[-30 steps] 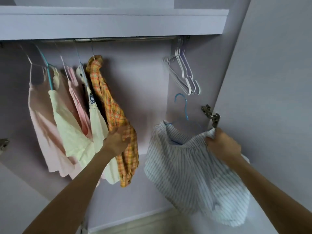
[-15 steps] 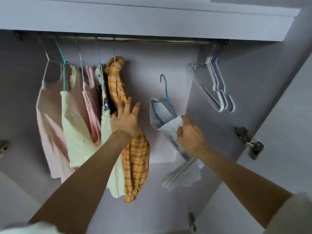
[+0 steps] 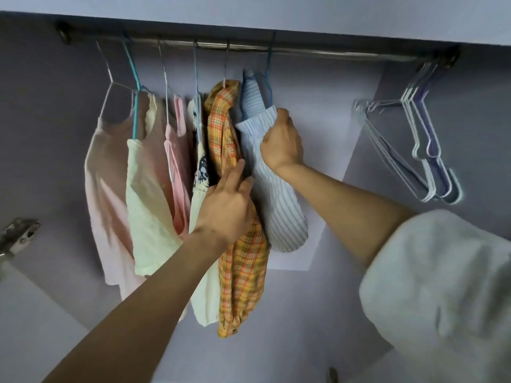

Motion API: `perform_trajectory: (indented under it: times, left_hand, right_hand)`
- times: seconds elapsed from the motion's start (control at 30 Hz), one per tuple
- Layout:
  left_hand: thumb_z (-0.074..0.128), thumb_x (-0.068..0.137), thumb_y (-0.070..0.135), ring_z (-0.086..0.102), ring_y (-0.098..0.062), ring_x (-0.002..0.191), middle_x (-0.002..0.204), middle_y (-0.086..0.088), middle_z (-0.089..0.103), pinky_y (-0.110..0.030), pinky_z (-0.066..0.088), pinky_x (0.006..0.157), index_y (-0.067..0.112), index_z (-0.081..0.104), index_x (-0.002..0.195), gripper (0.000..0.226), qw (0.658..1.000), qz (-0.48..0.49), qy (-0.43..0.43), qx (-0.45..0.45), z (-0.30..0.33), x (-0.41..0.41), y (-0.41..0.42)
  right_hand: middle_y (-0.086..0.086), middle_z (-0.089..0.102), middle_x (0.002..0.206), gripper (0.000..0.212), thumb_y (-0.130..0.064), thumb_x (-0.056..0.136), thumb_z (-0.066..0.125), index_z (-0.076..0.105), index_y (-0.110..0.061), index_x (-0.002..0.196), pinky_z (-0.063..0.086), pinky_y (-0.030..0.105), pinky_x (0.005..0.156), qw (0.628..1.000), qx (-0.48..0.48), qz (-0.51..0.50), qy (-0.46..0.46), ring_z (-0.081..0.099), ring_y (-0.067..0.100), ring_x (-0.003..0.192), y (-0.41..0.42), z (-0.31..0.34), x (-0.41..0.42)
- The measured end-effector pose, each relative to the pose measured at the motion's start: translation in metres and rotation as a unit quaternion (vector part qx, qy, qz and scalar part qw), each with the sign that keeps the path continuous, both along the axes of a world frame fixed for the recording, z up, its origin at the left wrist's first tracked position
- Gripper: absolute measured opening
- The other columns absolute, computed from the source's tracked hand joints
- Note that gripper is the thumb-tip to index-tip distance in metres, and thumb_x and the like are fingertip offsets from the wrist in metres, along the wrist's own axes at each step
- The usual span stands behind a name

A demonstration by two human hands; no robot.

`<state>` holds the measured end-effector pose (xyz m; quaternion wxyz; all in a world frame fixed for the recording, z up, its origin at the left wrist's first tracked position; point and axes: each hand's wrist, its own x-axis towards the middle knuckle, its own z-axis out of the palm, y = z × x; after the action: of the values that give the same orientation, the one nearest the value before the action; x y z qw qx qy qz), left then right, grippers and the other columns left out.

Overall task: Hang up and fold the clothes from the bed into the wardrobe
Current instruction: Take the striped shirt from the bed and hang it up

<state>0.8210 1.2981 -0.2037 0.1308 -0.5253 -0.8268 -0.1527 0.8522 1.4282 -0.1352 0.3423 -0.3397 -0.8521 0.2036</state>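
Upper left of frame: the rail (image 3: 304,51) starts at its wall mount and runs right along the top, under the shelf edge.

Left third, hanging from the rail in order: a pale pink top (image 3: 105,189) on a white wire hanger, a cream top (image 3: 149,205) on a teal hanger, a pink strappy top (image 3: 177,172), then a white printed top (image 3: 201,167), packed close and touching.

Centre: the orange plaid shirt (image 3: 243,272) hangs bunched on its hanger. My left hand (image 3: 226,208) lies against it with fingers extended and loose, fingertips reaching into the gap between the plaid and the striped fabric; nothing is clasped.

Just right of centre: the blue-and-white striped garment (image 3: 276,205) hangs on a blue hanger (image 3: 267,67), whose hook is at the rail; full seating of the hook cannot be confirmed. My right hand (image 3: 282,142) has its fingers curled around the gathered upper edge of the striped garment, gripping it.

Right third: a cluster of empty hangers (image 3: 423,150), white and lilac, hangs at the far right end of the rail, well apart from the clothes.

Lower right: my white sleeve (image 3: 442,286), blurred.
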Motion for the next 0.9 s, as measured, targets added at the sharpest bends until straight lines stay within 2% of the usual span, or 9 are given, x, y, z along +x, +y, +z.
perform_trajectory:
  times: [0.1, 0.23, 0.33, 0.43, 0.57, 0.67, 0.8, 0.87, 0.9]
  left_hand:
    - [0.034, 0.096, 0.024, 0.01, -0.02, 0.144, 0.158, -0.008, 0.0, -0.038, 0.028, 0.111, 0.008, 0.024, 0.146, 0.053, 1.0, 0.003, 0.003, -0.009, 0.002, 0.002, -0.008]
    - [0.035, 0.096, 0.022, 0.003, -0.018, 0.145, 0.157, -0.007, -0.007, -0.034, 0.023, 0.112, 0.008, 0.012, 0.149, 0.059, 0.999, 0.012, -0.008, -0.032, 0.004, -0.001, -0.019]
    - [0.036, 0.094, 0.017, -0.006, -0.02, 0.145, 0.157, -0.005, -0.011, -0.037, 0.016, 0.116, 0.011, 0.004, 0.149, 0.064, 0.997, 0.024, -0.025, -0.063, 0.005, -0.004, -0.028]
    - [0.036, 0.094, 0.018, -0.008, -0.022, 0.145, 0.158, -0.002, -0.01, -0.041, 0.012, 0.117, 0.013, -0.001, 0.149, 0.066, 0.996, 0.038, -0.02, -0.08, 0.005, 0.002, -0.038]
    - [0.036, 0.096, 0.021, -0.01, -0.023, 0.144, 0.157, 0.002, -0.009, -0.046, 0.008, 0.116, 0.019, -0.003, 0.15, 0.067, 0.995, 0.06, -0.044, -0.066, 0.0, 0.024, -0.064]
    - [0.035, 0.097, 0.026, -0.01, -0.022, 0.144, 0.158, 0.001, -0.004, -0.046, 0.004, 0.116, 0.023, 0.002, 0.15, 0.062, 0.992, 0.082, -0.076, -0.058, -0.013, 0.048, -0.1]
    - [0.037, 0.097, 0.029, 0.002, -0.017, 0.144, 0.156, 0.003, 0.012, -0.04, 0.01, 0.116, 0.024, 0.019, 0.147, 0.053, 0.976, 0.162, -0.142, -0.022, -0.038, 0.087, -0.174]
    - [0.04, 0.096, 0.028, 0.016, -0.016, 0.141, 0.152, 0.003, 0.024, -0.032, 0.015, 0.113, 0.023, 0.029, 0.143, 0.049, 0.962, 0.213, -0.168, -0.006, -0.054, 0.107, -0.213]
    - [0.042, 0.095, 0.026, 0.021, -0.015, 0.139, 0.15, 0.004, 0.028, -0.03, 0.016, 0.11, 0.023, 0.032, 0.142, 0.048, 0.951, 0.251, -0.18, -0.005, -0.062, 0.121, -0.24]
  right_hand:
    - [0.019, 0.046, 0.134, 0.041, -0.007, 0.091, 0.046, 0.036, 0.0, 0.13, 0.039, 0.04, 0.094, 0.997, -0.068, 0.003, -0.03, 0.047, 0.039, 0.12, 0.002, 0.0, -0.02]
    - [0.019, 0.043, 0.136, 0.047, -0.007, 0.091, 0.046, 0.033, -0.002, 0.135, 0.037, 0.036, 0.094, 0.994, -0.11, 0.008, -0.018, 0.045, 0.037, 0.123, -0.001, -0.015, -0.019]
    - [0.017, 0.037, 0.137, 0.054, -0.008, 0.091, 0.046, 0.027, -0.008, 0.142, 0.038, 0.037, 0.094, 0.994, -0.1, 0.021, -0.034, 0.044, 0.038, 0.121, -0.016, -0.033, 0.004]
    - [0.018, 0.034, 0.136, 0.065, -0.005, 0.089, 0.049, 0.02, -0.008, 0.147, 0.035, 0.037, 0.1, 0.996, -0.062, 0.052, -0.037, 0.035, 0.034, 0.126, -0.039, -0.054, 0.041]
    - [0.013, 0.035, 0.14, 0.057, -0.005, 0.09, 0.05, 0.029, -0.007, 0.143, 0.03, 0.037, 0.106, 0.997, -0.028, 0.07, -0.028, 0.031, 0.029, 0.131, -0.077, -0.071, 0.094]
    - [0.011, 0.05, 0.131, 0.041, -0.002, 0.09, 0.049, 0.047, -0.004, 0.131, 0.032, 0.028, 0.102, 0.993, -0.051, 0.102, -0.006, 0.041, 0.025, 0.125, -0.11, -0.083, 0.125]
    - [0.001, 0.062, 0.108, 0.024, -0.004, 0.093, 0.048, 0.06, -0.008, 0.114, 0.04, 0.008, 0.081, 0.956, -0.177, 0.226, -0.056, 0.055, 0.012, 0.103, -0.162, -0.102, 0.155]
    - [-0.001, 0.062, 0.103, 0.023, -0.006, 0.094, 0.047, 0.06, -0.01, 0.113, 0.043, 0.008, 0.071, 0.931, -0.228, 0.27, -0.09, 0.057, 0.012, 0.098, -0.184, -0.117, 0.161]
    - [0.001, 0.064, 0.102, 0.022, -0.007, 0.094, 0.046, 0.06, -0.009, 0.112, 0.045, 0.015, 0.072, 0.916, -0.24, 0.302, -0.11, 0.059, 0.015, 0.096, -0.203, -0.126, 0.16]
